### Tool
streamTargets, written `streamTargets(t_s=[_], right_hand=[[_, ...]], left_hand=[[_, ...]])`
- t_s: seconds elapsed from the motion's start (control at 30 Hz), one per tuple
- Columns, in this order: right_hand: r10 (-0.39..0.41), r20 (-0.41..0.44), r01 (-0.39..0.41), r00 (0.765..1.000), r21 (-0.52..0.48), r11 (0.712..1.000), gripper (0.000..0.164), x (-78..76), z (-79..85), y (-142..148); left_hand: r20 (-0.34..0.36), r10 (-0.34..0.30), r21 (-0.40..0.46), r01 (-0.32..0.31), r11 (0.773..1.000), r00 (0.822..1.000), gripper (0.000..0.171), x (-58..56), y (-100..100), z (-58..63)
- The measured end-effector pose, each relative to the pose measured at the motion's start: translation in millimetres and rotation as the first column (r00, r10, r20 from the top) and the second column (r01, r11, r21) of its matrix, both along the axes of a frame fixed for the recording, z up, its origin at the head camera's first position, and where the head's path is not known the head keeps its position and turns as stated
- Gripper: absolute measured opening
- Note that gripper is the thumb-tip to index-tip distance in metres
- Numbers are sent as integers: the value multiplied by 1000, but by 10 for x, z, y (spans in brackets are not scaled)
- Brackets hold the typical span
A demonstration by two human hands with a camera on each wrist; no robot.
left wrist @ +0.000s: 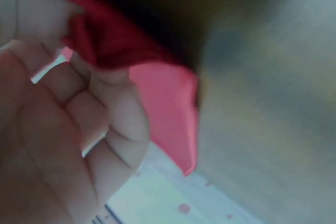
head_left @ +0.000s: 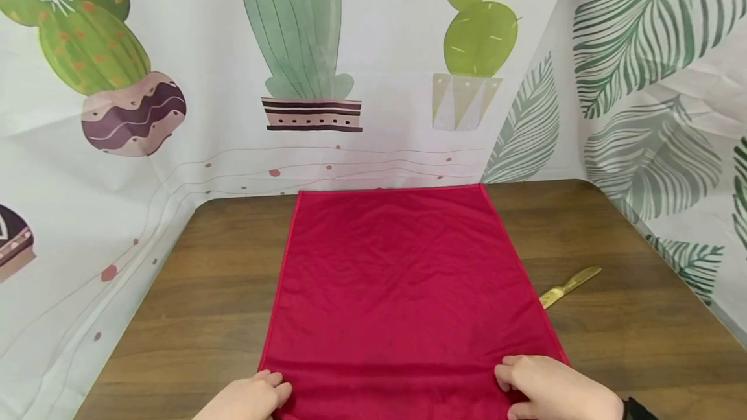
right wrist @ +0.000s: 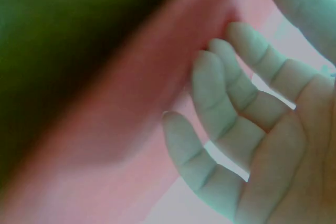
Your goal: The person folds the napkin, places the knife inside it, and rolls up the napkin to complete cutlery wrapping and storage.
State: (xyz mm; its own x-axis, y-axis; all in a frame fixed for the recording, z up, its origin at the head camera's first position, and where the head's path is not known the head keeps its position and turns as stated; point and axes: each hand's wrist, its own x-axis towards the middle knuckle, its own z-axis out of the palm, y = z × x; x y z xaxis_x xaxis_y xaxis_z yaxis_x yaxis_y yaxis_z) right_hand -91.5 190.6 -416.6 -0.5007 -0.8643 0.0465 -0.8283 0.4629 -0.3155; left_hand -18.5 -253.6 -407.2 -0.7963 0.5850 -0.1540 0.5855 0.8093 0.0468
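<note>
A crimson cloth [head_left: 397, 277] with a narrow hem lies on a wood-grain table [head_left: 216, 277], stretching from the far edge at 12 o'clock down past the frame at 6 o'clock. Faint wrinkles cross its middle, and a straighter ridge runs between the hands near its 6 o'clock end.

From the cloth's centre, the left hand [head_left: 248, 397] is at 8 o'clock. Its wrist view shows the thumb and bent fingers pinching bunched cloth, while a lighter red corner hangs beyond the fingers, its tip toward 6 o'clock in that view.

The right hand [head_left: 554, 387] is at 4 o'clock, a dark sleeve [head_left: 636, 410] behind its wrist. Its fingers are gently bent, with the fingertips at the cloth; its wrist view shows the thumb apart from them.

At 3 o'clock, a gold-coloured table knife [head_left: 573, 286] lies on the table, one end toward 2 o'clock and the other disappearing at the cloth's edge.

A white backdrop [head_left: 397, 31] rises from 9 o'clock through 12 to 3 o'clock, printed with potted cacti [head_left: 303, 37] at the left and centre and leaves [head_left: 642, 18] toward 2 o'clock.
</note>
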Motion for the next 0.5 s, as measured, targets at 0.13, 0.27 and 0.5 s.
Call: streamTargets(t_s=[0.13,0.27,0.5], right_hand=[[-40,-101,32,994,-83,996,27,-55,116,-96],[-126,-216,82,968,-203,976,20,-121,268,-274],[-179,-273,64,945,-384,921,14,-171,584,-695]], left_hand=[[-232,-43,173,85,981,972,29,-105,91,163],[-361,2,320,122,940,933,28,-244,259,386],[-378,75,484,128,866,923,28,-571,562,682]])
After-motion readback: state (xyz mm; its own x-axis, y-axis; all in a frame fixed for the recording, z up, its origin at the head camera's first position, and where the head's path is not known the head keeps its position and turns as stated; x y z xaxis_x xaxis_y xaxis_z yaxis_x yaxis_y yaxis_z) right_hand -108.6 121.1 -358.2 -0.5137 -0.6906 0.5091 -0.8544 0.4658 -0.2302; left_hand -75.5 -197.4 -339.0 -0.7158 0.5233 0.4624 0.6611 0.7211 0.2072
